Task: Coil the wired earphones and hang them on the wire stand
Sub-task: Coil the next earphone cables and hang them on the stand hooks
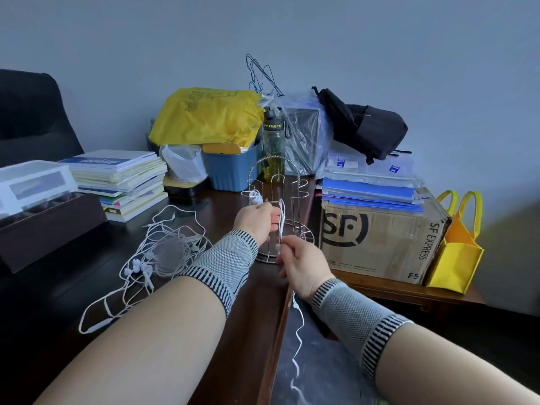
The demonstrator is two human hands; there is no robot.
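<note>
Nearest me, at 6 o'clock: the loose tail of a thin white earphone cord (297, 340) hangs off the edge of the dark wooden desk (233, 331) and trails toward the floor. It hangs free, I judge, so it can feed upward without snagging as I wind.

My right hand (301, 266), in a grey knitted wrist sleeve, sits just past the desk edge at about 5 o'clock from the stand. Thumb and forefinger are closed together, pinching the cord; the other fingers curl loosely. The cord rises out of that pinch.

My left hand (258, 219), at 11 o'clock from the right hand and close to it, has fingers curled around a few gathered white strands. The cord runs between the two hands, so the left acts as the former, the right as the feeder. Whether the strands wrap fully round my fingers I cannot tell.

At 9 o'clock of my hands: a tangled heap of more white wired earphones (157, 258) on the desk, not yet coiled.

Just beyond the left hand stands the chrome wire stand (292, 182); one small white bundle (256, 197) seems to hang on an arm at its 9 o'clock side.

Coiling step judged under way.
</note>
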